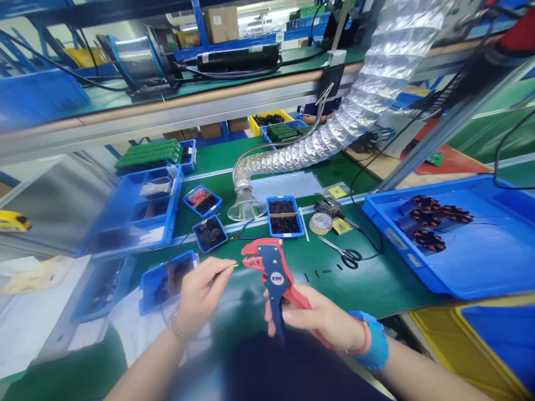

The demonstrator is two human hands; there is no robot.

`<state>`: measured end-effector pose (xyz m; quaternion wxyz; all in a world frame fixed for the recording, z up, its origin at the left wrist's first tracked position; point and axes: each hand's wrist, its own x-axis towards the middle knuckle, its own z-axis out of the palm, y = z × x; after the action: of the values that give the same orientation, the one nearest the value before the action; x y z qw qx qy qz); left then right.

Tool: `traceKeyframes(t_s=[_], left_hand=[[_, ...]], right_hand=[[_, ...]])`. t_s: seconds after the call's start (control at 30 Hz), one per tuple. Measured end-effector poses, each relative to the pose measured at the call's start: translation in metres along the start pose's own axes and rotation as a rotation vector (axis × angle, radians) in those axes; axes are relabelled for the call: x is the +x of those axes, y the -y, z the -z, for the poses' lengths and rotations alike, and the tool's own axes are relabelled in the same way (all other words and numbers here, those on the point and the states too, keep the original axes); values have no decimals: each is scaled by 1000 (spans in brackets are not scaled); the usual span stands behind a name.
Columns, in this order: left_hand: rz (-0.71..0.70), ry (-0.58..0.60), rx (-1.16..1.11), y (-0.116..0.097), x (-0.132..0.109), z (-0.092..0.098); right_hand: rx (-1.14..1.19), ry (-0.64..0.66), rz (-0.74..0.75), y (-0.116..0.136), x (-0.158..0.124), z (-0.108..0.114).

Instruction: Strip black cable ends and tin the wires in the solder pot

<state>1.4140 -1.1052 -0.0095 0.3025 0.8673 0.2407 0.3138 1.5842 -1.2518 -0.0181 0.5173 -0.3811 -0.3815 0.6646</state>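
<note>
My right hand is wrapped round the handles of a red and dark-blue wire stripper, its jaws pointing left. In my left hand, thumb and forefinger pinch a thin yellow wire, whose tip sticks out just short of the stripper's jaws. Wire and jaws look apart. Beyond the tool lie blue-handled cutters and a small blue bin with black parts. Scissors with black handles rest to the right, near several short black pieces on the green mat.
A silver duct ends in a clear funnel over the bench. At right, a large blue tray holds several wired parts. A tape roll lies near the scissors. Blue bins stand at left; a shelf crosses above.
</note>
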Motion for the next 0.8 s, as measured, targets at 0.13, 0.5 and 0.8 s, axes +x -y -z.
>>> traceKeyframes(t_s=[0.13, 0.5, 0.8], left_hand=[[-42, -1, 20, 0, -3, 2], [-90, 20, 73, 1, -4, -1], [-133, 23, 119, 0, -5, 0]], right_hand=[[75, 36, -17, -1, -1, -10], [114, 3, 2, -10, -2, -17], [174, 68, -27, -8, -3, -17]])
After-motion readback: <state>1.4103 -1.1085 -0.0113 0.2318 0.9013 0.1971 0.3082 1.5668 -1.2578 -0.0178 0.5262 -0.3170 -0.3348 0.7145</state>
